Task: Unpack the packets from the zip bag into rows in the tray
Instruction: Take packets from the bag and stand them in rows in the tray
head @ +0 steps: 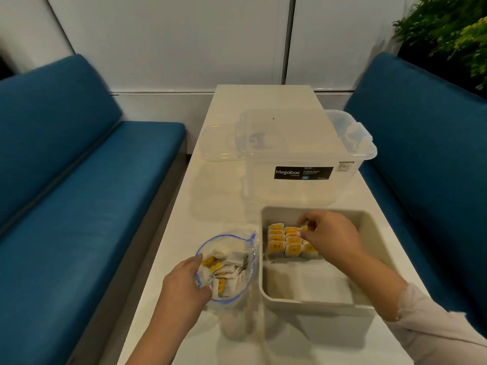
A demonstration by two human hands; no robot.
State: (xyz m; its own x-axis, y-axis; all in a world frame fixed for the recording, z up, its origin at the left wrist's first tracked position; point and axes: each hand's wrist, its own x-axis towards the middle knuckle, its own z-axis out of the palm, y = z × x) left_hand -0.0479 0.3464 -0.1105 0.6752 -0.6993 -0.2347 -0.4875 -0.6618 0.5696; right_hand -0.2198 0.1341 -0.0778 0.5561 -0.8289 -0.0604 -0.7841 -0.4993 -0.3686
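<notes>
Open zip bag [228, 267] on table [266, 101] holds loose packets [224, 270]; tray [374, 233] beside it has packets in rows [287, 242] at its far end. Left hand [184, 283] grips the bag's rim; right hand [332, 234] reaches into the tray, fingers pinching a packet [304, 228] at the rows.

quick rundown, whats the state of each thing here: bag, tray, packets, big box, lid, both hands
zip bag: open, mouth up, many packets inside
tray: partly filled, near half bare
packets in tray: upright, in three rows
clear storage box: lid off
lid: flat on the table, left of box
left hand: holding the bag's rim
right hand: in tray, fingers at the third row; grip unclear
</notes>
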